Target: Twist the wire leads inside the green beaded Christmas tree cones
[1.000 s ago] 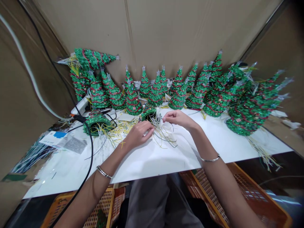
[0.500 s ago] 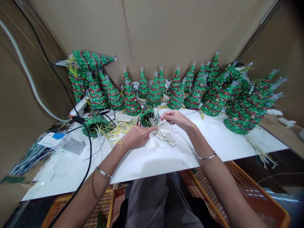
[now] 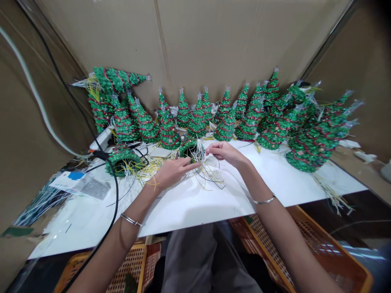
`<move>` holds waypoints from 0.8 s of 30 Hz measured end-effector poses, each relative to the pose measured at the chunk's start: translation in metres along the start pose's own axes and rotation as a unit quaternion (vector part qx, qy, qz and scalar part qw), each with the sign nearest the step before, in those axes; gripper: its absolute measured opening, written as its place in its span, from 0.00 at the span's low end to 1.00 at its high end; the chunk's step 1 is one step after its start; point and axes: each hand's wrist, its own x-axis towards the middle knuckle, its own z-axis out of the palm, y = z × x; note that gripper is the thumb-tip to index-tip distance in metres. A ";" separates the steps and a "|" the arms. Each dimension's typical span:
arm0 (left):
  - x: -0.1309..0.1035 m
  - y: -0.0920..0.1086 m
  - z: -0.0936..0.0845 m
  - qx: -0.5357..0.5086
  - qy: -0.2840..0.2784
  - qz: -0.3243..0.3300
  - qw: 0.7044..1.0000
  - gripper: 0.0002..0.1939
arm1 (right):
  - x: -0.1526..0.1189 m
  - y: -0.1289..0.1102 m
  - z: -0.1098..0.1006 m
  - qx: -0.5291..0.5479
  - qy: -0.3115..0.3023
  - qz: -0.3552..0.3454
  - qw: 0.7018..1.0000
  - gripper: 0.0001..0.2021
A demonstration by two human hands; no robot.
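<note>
A small green beaded Christmas tree (image 3: 185,149) lies on its side at the middle of the table, its hollow base facing me. White wires (image 3: 199,151) fan out of that opening, and thin yellow, white and dark ends (image 3: 210,174) trail onto the table. My left hand (image 3: 172,173) is palm down in front of the tree, thumb and index finger apart, with the index fingertip against the gathered wires. At the right of the bundle my right hand (image 3: 225,153) is closed in a pinch on wire; the strand between its fingertips is barely visible.
Several upright trees (image 3: 198,118) line the back wall, with more crowded right. Another tree (image 3: 122,160) lies hollow end forward at left, near yellow wire scraps (image 3: 155,167). A black cable (image 3: 114,195) crosses the left side. Orange crates (image 3: 332,252) stand below the white table (image 3: 189,211).
My left hand has shifted slightly left and its thumb has lifted away from the index finger. My right hand stays pinched beside the wires, almost unmoved.
</note>
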 end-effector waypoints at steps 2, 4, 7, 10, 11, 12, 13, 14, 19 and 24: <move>0.002 0.003 0.003 0.025 0.003 0.003 1.000 0.29 | 0.000 0.001 0.000 0.005 -0.002 -0.003 1.000 0.13; 0.006 0.008 0.004 0.034 0.003 0.001 0.999 0.31 | 0.000 0.001 0.000 0.009 -0.002 -0.005 1.000 0.12; 0.014 0.016 0.006 0.027 0.003 -0.013 1.000 0.32 | 0.000 0.000 0.001 0.015 0.001 -0.004 1.000 0.12; 0.021 0.023 0.009 0.015 -0.005 -0.039 0.999 0.33 | 0.000 0.000 0.001 0.019 0.004 0.000 1.000 0.13; 0.023 0.024 0.010 0.012 -0.010 -0.047 0.999 0.33 | 0.000 0.000 0.001 0.019 0.004 -0.001 1.000 0.12; 0.026 0.026 0.011 0.011 -0.016 -0.054 0.998 0.33 | 0.000 0.000 0.001 0.020 0.004 -0.002 1.000 0.12; 0.028 0.027 0.012 0.010 -0.022 -0.058 0.998 0.32 | 0.000 0.000 0.001 0.021 0.003 -0.004 1.000 0.13; 0.031 0.028 0.013 0.009 -0.026 -0.062 0.998 0.30 | 0.000 0.000 0.002 0.021 0.001 -0.004 1.000 0.13; 0.037 0.029 0.017 -0.001 -0.032 -0.062 0.998 0.13 | -0.001 -0.003 0.009 0.000 -0.003 -0.017 1.000 0.13; 0.034 0.024 0.021 -0.020 -0.001 -0.026 0.999 0.11 | -0.003 -0.001 0.029 -0.111 0.063 -0.081 0.988 0.18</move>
